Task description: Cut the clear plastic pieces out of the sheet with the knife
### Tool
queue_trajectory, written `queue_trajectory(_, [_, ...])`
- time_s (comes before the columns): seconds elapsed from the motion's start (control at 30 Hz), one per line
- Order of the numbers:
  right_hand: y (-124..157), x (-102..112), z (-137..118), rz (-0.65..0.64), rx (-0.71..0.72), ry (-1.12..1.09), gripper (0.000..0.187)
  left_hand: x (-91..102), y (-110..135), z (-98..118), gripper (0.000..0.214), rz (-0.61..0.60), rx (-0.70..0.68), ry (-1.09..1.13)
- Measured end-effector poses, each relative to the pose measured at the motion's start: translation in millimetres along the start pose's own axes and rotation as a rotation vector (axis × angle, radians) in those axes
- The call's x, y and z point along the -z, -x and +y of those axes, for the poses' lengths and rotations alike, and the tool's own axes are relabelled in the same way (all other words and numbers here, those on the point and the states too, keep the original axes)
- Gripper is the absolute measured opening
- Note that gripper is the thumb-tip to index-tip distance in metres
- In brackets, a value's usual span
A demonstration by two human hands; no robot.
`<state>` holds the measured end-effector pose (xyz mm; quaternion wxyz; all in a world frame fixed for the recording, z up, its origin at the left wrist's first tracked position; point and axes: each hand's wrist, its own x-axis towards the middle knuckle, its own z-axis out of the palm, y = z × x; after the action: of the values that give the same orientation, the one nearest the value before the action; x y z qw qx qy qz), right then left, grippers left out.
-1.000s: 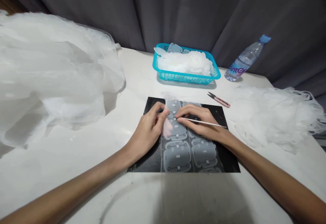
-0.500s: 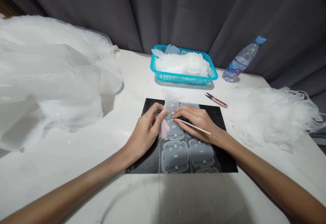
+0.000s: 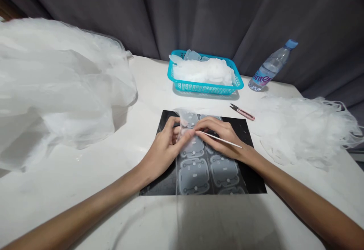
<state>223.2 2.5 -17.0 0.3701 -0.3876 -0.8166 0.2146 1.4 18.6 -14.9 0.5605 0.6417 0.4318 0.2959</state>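
Observation:
A clear plastic sheet (image 3: 204,168) with rows of die-cut rounded shapes lies on a black mat (image 3: 251,178) in the middle of the white table. My left hand (image 3: 165,147) rests on the sheet's left edge, its fingers curled and pinching the film near the top. My right hand (image 3: 220,134) lies on the sheet beside it, holding a thin white stick (image 3: 220,139) whose tip meets the left fingertips. The two hands touch at the fingertips.
A turquoise basket (image 3: 206,87) of white plastic pieces stands behind the mat. Pink thread snips (image 3: 242,111) lie to its right, and a water bottle (image 3: 271,66) farther back. White film scraps (image 3: 307,130) are heaped at right. A big bundle of white plastic (image 3: 57,87) fills the left.
My left fingers have curled in and slid up to meet the stick's tip, lifting the film's top edge slightly. My right hand has barely moved.

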Motion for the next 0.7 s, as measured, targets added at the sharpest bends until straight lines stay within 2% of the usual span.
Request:
queue_trajectory(0.13, [1.3, 1.6, 0.5, 0.026, 0.020, 0.033, 0.010, 3.1, -2.3, -4.0, 0.041, -0.056, -0.001, 0.092])
queue_trajectory(0.3, [2.3, 4.5, 1.5, 0.047, 0.133, 0.116, 0.014, 6.8, -3.7, -0.8, 0.038, -0.129, 0.018, 0.200])
queue_trajectory(0.7, [3.6, 6.2, 0.9, 0.061, 0.120, 0.093, 0.015, 9.8, -6.3, -0.1, 0.039, -0.162, 0.037, 0.252])
